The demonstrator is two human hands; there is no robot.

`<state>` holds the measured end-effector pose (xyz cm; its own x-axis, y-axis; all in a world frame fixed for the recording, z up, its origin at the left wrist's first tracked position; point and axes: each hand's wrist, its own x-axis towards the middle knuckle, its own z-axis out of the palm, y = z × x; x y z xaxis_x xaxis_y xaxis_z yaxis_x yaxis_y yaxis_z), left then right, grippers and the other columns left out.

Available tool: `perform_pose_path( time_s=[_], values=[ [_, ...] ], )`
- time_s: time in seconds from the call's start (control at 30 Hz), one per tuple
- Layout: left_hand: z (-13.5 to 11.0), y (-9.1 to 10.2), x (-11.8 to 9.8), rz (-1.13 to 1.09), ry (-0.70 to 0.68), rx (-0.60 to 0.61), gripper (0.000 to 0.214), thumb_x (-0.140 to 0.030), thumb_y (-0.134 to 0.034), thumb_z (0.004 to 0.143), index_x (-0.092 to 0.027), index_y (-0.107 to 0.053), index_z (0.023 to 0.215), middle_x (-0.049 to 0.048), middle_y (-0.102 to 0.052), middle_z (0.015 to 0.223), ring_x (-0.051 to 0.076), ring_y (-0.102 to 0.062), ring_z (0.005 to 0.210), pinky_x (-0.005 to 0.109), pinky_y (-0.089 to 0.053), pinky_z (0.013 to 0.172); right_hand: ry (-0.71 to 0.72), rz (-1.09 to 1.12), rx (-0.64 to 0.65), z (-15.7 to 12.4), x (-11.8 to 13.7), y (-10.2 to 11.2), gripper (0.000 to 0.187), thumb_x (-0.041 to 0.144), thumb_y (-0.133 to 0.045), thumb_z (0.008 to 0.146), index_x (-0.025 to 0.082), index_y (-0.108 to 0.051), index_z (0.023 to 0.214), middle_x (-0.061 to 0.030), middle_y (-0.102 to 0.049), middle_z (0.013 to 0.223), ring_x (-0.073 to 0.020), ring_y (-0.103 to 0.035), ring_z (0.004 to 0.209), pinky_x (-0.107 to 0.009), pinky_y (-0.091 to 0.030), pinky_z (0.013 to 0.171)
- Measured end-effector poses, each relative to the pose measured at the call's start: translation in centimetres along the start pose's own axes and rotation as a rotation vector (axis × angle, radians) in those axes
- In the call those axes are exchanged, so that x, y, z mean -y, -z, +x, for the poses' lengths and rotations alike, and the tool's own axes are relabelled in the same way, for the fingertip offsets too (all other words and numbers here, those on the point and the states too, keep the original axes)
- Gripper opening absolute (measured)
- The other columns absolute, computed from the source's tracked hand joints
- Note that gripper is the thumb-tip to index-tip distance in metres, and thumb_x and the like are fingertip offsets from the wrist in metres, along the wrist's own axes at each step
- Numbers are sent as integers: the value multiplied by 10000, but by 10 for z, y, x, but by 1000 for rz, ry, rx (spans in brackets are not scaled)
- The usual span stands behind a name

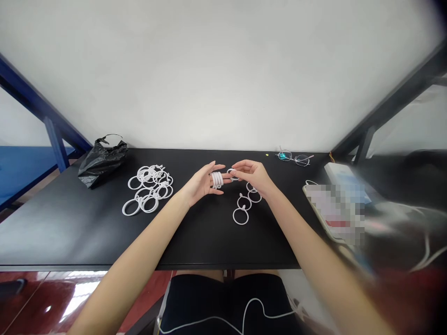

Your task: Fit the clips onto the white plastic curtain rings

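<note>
My left hand (204, 185) is held palm up over the black table, with several white curtain rings (217, 179) looped side by side around its middle fingers. The thumb and little finger stretch out to either side of them. At those fingertips, my right hand (253, 176) pinches another white curtain ring (230, 171) between thumb and fingers. Below the right hand lie a few loose curtain rings (240, 216), each with a small eyelet; the wrist partly covers the upper ones. On the left rests a larger pile of the same rings (149, 209).
A crumpled black plastic bag (103, 160) sits at the table's back left. Eyeglasses (293, 158) lie at the back right. A phone (326, 211) and a white box (344, 179) stand on the right, partly blurred. A white cable (209, 318) crosses my lap.
</note>
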<state>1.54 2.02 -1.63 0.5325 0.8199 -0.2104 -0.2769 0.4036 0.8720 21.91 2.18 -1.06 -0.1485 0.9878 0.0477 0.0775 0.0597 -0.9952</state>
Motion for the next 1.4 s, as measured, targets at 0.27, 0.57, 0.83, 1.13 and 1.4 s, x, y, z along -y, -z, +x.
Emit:
perform_pose_path(
  time_s=[0.27, 0.57, 0.83, 1.13, 1.4],
  values=[
    [1, 1, 0, -52, 7, 19, 590, -582, -507, 896, -161, -514, 1309, 191, -642, 1261, 315, -602, 1186, 309, -565, 675, 39, -9, 25, 1, -4, 0, 302, 391, -812, 667, 177, -720, 859, -59, -755, 811, -180, -696, 784, -253, -516, 593],
    [-1, 1, -4, -137, 8, 10, 617, -584, -459, 916, -133, -516, 1333, 205, -663, 1208, 302, -649, 1096, 315, -581, 664, 131, -75, 56, -2, 0, -4, 308, 478, -741, 726, 183, -732, 813, -63, -755, 801, -171, -676, 686, -246, -463, 494],
    [-2, 1, -5, -228, -38, 42, 600, -587, -454, 915, -145, -576, 1301, 195, -632, 1279, 306, -597, 1193, 302, -578, 695, 103, -59, -120, 5, -14, -5, 356, 508, -769, 706, 173, -647, 711, 2, -627, 554, -83, -492, 423, -207, -371, 370],
    [-5, -6, -8, -247, -250, -54, 522, -380, -422, 942, -125, -687, 571, 92, -660, 632, 185, -669, 717, 279, -546, 688, -396, 328, 547, -9, 3, -18, 563, 677, -510, 868, 150, -680, 969, -143, -731, 1016, -237, -723, 865, -322, -610, 662],
    [-8, -9, -6, -454, -166, 94, 450, -224, -551, 859, -160, -384, 446, -34, -369, 455, 84, -465, 453, 194, -434, 443, -169, 405, 325, -14, -5, -36, 396, 465, -822, 684, 162, -690, 904, -15, -661, 806, -115, -628, 734, -229, -570, 639]
  ],
)
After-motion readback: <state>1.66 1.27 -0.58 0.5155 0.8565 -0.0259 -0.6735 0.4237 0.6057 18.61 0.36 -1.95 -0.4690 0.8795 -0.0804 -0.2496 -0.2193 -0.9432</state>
